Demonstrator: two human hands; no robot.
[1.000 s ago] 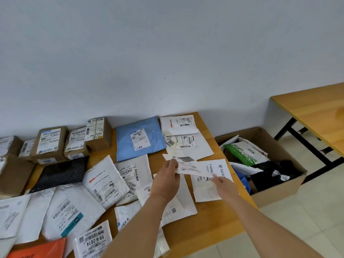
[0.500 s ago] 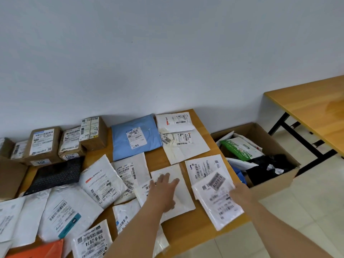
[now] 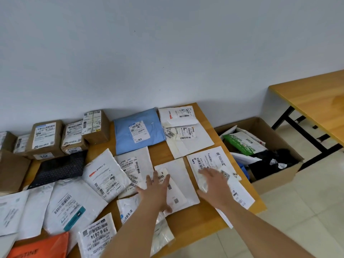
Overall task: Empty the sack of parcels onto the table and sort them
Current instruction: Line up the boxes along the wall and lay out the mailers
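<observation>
Dozens of parcels cover the wooden worktop (image 3: 197,223), mostly flat white poly mailers with barcode labels, some overlapping. A row of brown cardboard boxes (image 3: 46,139) runs along the wall edge, with a blue mailer (image 3: 138,132) next to them and a black padded envelope (image 3: 59,167) in front. An orange mailer (image 3: 40,247) is cut off at the near left corner.

Both hands are open, fingers spread, gripping nothing. The left hand (image 3: 155,191) presses flat on a white mailer (image 3: 181,183) near the front edge. The right hand (image 3: 214,185) lies flat on a labelled white mailer (image 3: 236,192) at the right edge, which hangs a bit over the side.

A cardboard carton (image 3: 279,180) on the floor beside the right edge holds more bags, green, white and black, jumbled so I can't count them. Label print is mostly too small to read. I can't see a sack anywhere.
</observation>
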